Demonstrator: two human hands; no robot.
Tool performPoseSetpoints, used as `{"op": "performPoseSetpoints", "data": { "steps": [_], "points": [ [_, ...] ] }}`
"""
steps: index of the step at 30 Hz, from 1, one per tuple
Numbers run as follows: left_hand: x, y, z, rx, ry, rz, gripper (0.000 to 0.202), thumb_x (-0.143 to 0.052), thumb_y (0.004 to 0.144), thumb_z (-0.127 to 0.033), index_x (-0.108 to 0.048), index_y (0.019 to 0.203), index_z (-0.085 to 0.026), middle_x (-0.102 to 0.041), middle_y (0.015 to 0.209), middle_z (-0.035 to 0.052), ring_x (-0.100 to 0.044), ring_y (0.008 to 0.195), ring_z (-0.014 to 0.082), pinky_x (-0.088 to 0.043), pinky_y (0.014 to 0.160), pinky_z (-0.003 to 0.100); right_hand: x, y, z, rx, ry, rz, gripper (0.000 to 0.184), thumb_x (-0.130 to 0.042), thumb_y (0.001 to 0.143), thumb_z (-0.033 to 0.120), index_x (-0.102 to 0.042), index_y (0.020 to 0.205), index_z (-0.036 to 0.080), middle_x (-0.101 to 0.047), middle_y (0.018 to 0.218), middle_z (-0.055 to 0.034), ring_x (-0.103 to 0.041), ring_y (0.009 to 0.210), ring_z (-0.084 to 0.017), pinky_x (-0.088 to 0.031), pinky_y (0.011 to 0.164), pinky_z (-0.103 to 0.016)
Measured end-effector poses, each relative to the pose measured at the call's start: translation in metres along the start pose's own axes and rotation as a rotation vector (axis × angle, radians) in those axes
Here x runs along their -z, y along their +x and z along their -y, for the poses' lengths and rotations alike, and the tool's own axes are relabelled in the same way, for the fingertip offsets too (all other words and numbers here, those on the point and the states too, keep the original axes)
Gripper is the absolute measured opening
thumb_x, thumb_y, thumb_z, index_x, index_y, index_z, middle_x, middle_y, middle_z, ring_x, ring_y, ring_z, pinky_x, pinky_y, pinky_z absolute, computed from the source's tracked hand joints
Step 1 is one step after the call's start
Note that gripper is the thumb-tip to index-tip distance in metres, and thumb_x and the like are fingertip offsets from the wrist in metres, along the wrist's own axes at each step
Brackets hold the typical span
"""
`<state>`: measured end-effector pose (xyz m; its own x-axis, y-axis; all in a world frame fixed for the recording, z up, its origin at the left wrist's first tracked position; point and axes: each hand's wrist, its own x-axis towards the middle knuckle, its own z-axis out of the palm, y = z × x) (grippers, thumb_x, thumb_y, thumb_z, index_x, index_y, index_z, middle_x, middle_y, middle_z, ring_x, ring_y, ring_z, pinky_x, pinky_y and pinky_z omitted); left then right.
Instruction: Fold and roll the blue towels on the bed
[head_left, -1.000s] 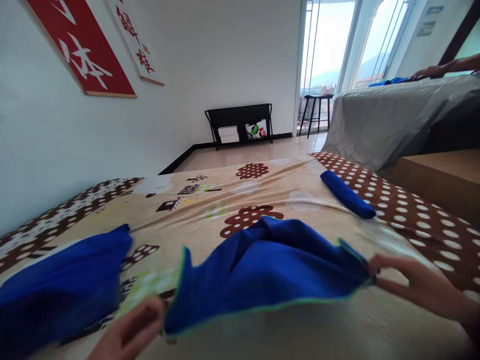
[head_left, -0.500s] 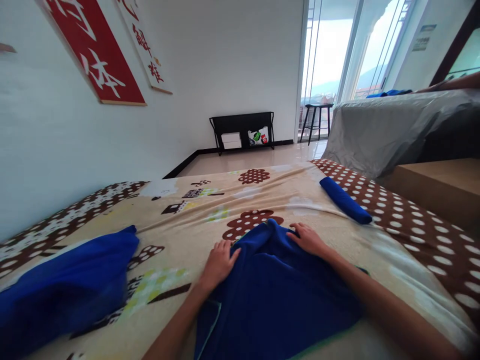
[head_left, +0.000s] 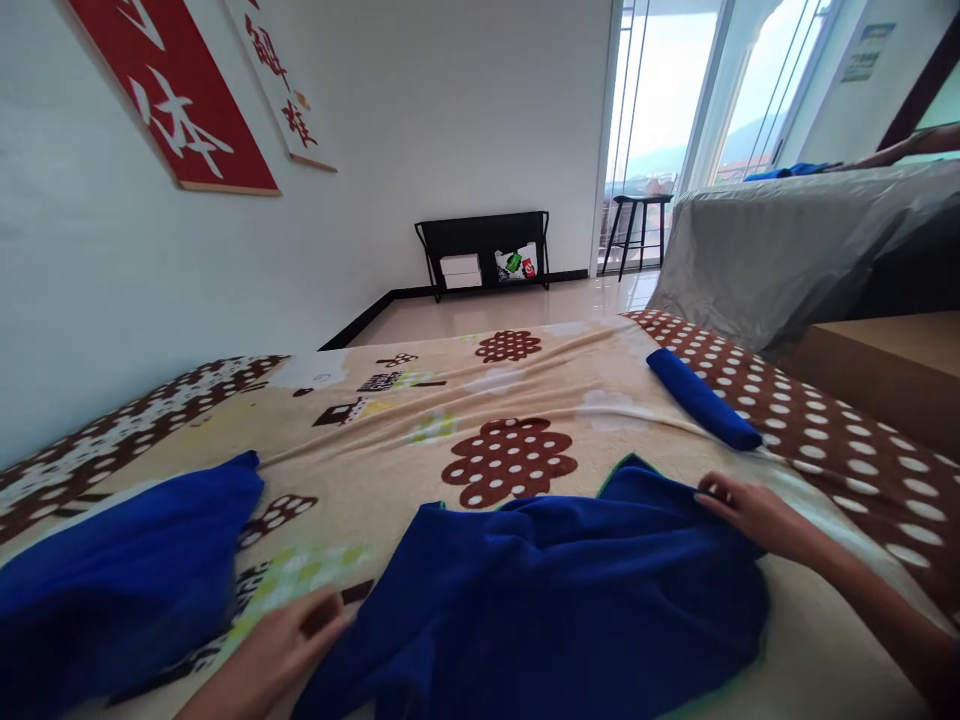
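Note:
A blue towel [head_left: 570, 600] with green edging lies rumpled in front of me on the patterned blanket [head_left: 600, 370]. At its left edge is my left hand [head_left: 289, 640], with fingers curled and thumb pressed against the cloth. My right hand [head_left: 754, 512] pinches the towel's upper right edge between thumb and fingers. The far corner of the cloth points up and away from me, and several wrinkles run across its upper part.
Another blue cloth [head_left: 135, 570] is heaped at the left. A rolled blue towel [head_left: 703, 398] lies at the back right. Beyond are a grey-covered table [head_left: 720, 260], a cardboard box [head_left: 892, 370], a black rack [head_left: 484, 245], a stool [head_left: 637, 225], and another person's arm [head_left: 911, 145].
My hands have moved apart, left hand toward me and leftward, right hand rightward. The towel's peaked middle has been spread wider and flatter.

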<state>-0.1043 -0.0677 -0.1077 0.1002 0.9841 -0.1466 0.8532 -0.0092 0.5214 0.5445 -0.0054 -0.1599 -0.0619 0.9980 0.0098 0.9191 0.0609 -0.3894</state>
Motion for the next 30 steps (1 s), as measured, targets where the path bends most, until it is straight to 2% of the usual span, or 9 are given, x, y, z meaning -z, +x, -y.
{"op": "performPoseSetpoints", "data": {
  "steps": [4,6,10,14,18,21,24,27,30],
  "points": [
    [-0.014,0.054,-0.018,-0.033,-0.090,-0.279,0.044,-0.051,0.082,-0.061,-0.061,0.100,-0.022,-0.066,0.088,0.0039,-0.064,0.077,0.0209,-0.052,0.075,0.033,-0.014,0.048,0.032,0.042,0.009,-0.088,0.049,-0.040,0.093,0.050,-0.056,0.124,0.016,-0.062,0.120,-0.0160,-0.063,0.101,-0.026,-0.046,0.087,-0.037],
    [-0.028,0.082,-0.034,-0.101,-0.127,-0.288,0.049,-0.056,0.076,-0.060,-0.063,0.105,-0.021,-0.066,0.096,0.0069,-0.063,0.087,0.0240,-0.050,0.086,0.039,-0.022,0.067,0.049,0.124,0.035,-0.066,0.045,-0.050,0.088,0.043,-0.057,0.125,0.017,-0.065,0.114,-0.0132,-0.063,0.099,-0.025,-0.046,0.087,-0.035],
    [-0.042,0.102,-0.050,-0.205,-0.196,-0.208,0.034,-0.067,0.068,-0.053,-0.066,0.083,-0.022,-0.064,0.098,0.0075,-0.057,0.101,0.0279,-0.043,0.097,0.044,-0.024,0.081,0.054,0.247,0.106,-0.038,0.023,-0.057,0.082,0.033,-0.066,0.099,0.022,-0.067,0.088,-0.0045,-0.063,0.083,-0.019,-0.047,0.080,-0.030],
    [-0.021,0.091,-0.043,-0.202,-0.342,-0.121,0.029,-0.059,0.079,-0.051,-0.055,0.081,-0.022,-0.062,0.088,0.0023,-0.059,0.083,0.0203,-0.049,0.076,0.031,-0.002,0.086,0.028,0.204,0.199,-0.189,0.026,-0.053,0.085,0.043,-0.061,0.094,0.021,-0.064,0.096,-0.0072,-0.062,0.084,-0.019,-0.049,0.078,-0.032],
    [0.013,0.094,-0.031,-0.151,-0.423,-0.115,0.029,-0.056,0.085,-0.049,-0.044,0.081,-0.023,-0.049,0.073,-0.0047,-0.049,0.065,0.0133,-0.041,0.059,0.023,0.019,0.107,0.004,0.125,0.318,-0.302,0.039,-0.041,0.090,0.057,-0.054,0.100,0.021,-0.064,0.097,-0.0077,-0.064,0.082,-0.019,-0.052,0.070,-0.031],
    [0.036,0.111,-0.023,-0.143,-0.414,-0.162,0.035,-0.064,0.080,-0.048,-0.040,0.078,-0.023,-0.043,0.071,-0.0059,-0.043,0.064,0.0119,-0.036,0.058,0.021,0.021,0.130,-0.004,0.095,0.348,-0.335,0.039,-0.043,0.089,0.058,-0.052,0.099,0.021,-0.067,0.095,-0.0074,-0.065,0.081,-0.019,-0.053,0.068,-0.030],
    [0.053,0.135,-0.012,-0.146,-0.369,-0.171,0.037,-0.070,0.074,-0.049,-0.045,0.079,-0.022,-0.048,0.075,-0.0042,-0.049,0.072,0.0140,-0.040,0.064,0.022,0.011,0.154,-0.007,0.056,0.311,-0.353,0.031,-0.054,0.087,0.048,-0.055,0.102,0.021,-0.068,0.098,-0.0073,-0.065,0.087,-0.020,-0.052,0.074,-0.032],
    [0.061,0.161,0.002,-0.141,-0.293,-0.166,0.039,-0.074,0.067,-0.052,-0.055,0.082,-0.021,-0.058,0.081,-0.0006,-0.057,0.081,0.0188,-0.044,0.072,0.026,-0.003,0.177,-0.007,0.012,0.243,-0.321,0.029,-0.057,0.090,0.039,-0.059,0.110,0.018,-0.067,0.099,-0.0058,-0.064,0.088,-0.018,-0.052,0.080,-0.034],
    [0.062,0.186,0.017,-0.130,-0.206,-0.165,0.046,-0.071,0.067,-0.059,-0.061,0.089,-0.020,-0.065,0.080,0.0019,-0.061,0.081,0.0217,-0.046,0.073,0.028,-0.013,0.196,-0.006,-0.036,0.160,-0.281,0.028,-0.057,0.094,0.039,-0.062,0.107,0.015,-0.066,0.097,-0.0043,-0.063,0.087,-0.015,-0.052,0.083,-0.036]
  ]
}}
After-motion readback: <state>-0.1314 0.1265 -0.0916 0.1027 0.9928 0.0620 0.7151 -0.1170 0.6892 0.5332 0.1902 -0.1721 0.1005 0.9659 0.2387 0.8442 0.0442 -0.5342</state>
